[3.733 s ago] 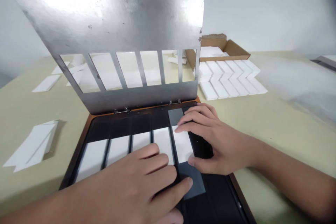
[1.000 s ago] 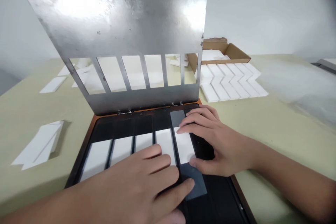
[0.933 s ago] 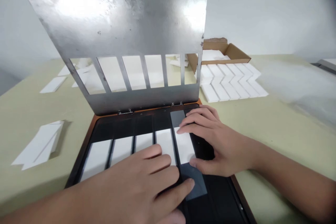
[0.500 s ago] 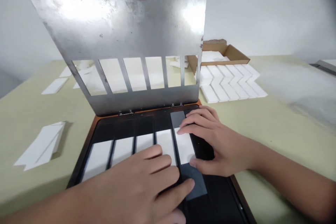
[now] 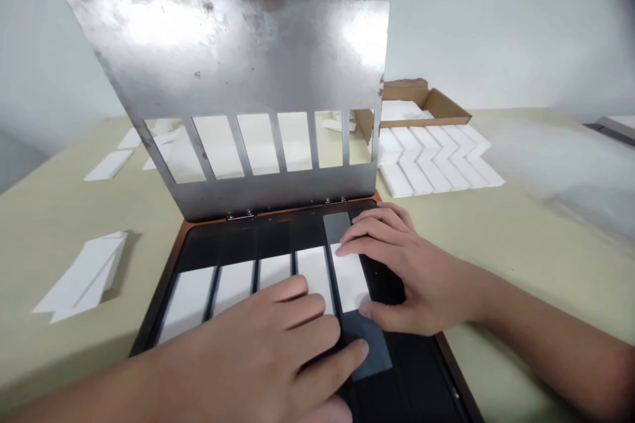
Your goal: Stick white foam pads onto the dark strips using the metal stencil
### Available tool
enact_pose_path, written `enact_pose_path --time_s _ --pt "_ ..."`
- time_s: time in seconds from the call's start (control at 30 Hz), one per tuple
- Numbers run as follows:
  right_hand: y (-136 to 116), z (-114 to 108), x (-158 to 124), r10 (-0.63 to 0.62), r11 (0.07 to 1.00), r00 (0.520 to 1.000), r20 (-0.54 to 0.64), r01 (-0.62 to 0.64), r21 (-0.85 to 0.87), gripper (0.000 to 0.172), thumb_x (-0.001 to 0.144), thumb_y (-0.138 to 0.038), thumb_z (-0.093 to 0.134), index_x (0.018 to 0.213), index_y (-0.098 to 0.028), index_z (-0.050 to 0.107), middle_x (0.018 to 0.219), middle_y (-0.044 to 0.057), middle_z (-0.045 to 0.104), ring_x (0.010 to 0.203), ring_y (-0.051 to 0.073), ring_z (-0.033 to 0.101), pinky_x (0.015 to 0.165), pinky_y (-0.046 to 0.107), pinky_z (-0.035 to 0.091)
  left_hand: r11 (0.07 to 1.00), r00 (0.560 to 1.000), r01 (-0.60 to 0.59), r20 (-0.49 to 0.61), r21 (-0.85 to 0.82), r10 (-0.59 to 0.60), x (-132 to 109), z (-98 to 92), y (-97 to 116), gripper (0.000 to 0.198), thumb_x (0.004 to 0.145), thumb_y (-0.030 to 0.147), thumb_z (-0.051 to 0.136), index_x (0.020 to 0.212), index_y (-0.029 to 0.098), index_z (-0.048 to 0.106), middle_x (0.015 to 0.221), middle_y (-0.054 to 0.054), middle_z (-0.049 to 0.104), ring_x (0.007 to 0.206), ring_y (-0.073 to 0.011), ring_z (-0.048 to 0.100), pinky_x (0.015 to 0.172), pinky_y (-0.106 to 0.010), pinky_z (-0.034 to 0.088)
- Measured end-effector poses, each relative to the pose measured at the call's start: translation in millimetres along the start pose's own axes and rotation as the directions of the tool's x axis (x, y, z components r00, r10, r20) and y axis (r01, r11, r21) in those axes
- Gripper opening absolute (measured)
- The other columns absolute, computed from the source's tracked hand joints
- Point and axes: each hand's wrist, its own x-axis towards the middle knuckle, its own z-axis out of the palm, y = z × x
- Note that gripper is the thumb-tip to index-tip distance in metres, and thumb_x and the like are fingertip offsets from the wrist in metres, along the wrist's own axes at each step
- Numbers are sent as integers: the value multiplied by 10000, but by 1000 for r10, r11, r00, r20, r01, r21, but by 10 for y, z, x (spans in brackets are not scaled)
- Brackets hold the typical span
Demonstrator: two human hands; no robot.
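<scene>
A black tray (image 5: 421,377) with an orange-brown rim lies before me, and its slotted metal lid (image 5: 238,79) stands hinged upright behind it. Several white rectangular pieces (image 5: 186,297) sit side by side in the tray's slots. My left hand (image 5: 258,357) lies flat over the near ends of the middle pieces, fingers stretched, the fingertip touching a grey strip (image 5: 367,344). My right hand (image 5: 407,271) rests on the rightmost white piece (image 5: 350,277), fingertips at its far end and thumb at its near end.
The table (image 5: 520,225) is pale green. Rows of white pieces (image 5: 436,152) lie at the back right beside an open cardboard box (image 5: 426,99). Folded white pieces (image 5: 84,274) lie at the left, and more loose ones (image 5: 109,162) at the back left.
Both hands keep their places on the tray. Only the view has shifted slightly, so the tray and lid appear a little further right and lower.
</scene>
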Motion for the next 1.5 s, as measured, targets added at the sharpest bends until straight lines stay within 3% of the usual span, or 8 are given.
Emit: enact_pose_path --time_s 0.93,1.17,1.27,1.4,1.5 --pt "-15 -15 8 -9 1000 1000 1 9 5 559 859 -371 774 1367 -238 584 1350 83 636 1316 279 510 1209 507 264 1000 1000 10 9 -9 -10 17 3 12 360 1129 427 519 1224 161 742 826 0 643 718 -172 599 918 -409 510" --pt "-40 -43 -1 -16 999 1000 22 17 -45 552 882 -418 766 1378 -238 604 1351 74 661 1348 287 503 1247 528 209 1000 1000 6 7 1 -6 1 -18 24 345 1120 422 542 1225 158 738 834 -3 648 721 -167 585 920 -407 509" --pt "-48 -68 -17 -39 997 999 17 40 -68 641 883 -566 777 1401 -234 597 1358 87 672 1357 314 504 1263 559 172 1000 1000 2 9 15 -2 2 -31 26 361 1085 447 613 1239 145 737 811 -4 634 710 -172 583 850 -395 516" --pt "-50 -80 -18 -74 993 996 51 78 -90 945 735 -772 832 1440 -200 569 1366 115 668 1360 354 500 1284 577 126 996 999 48 -18 79 -46 7 -25 27 374 1095 430 584 1275 133 723 849 -21 659 774 -208 624 814 -407 487" --pt "-68 -63 -9 -57 992 997 47 62 -110 915 763 -772 817 1435 -203 567 1354 109 671 1351 343 509 1285 568 106 986 992 118 -50 117 -113 13 -3 33 360 1104 375 565 1341 134 688 905 -30 689 843 -222 647 846 -408 470"
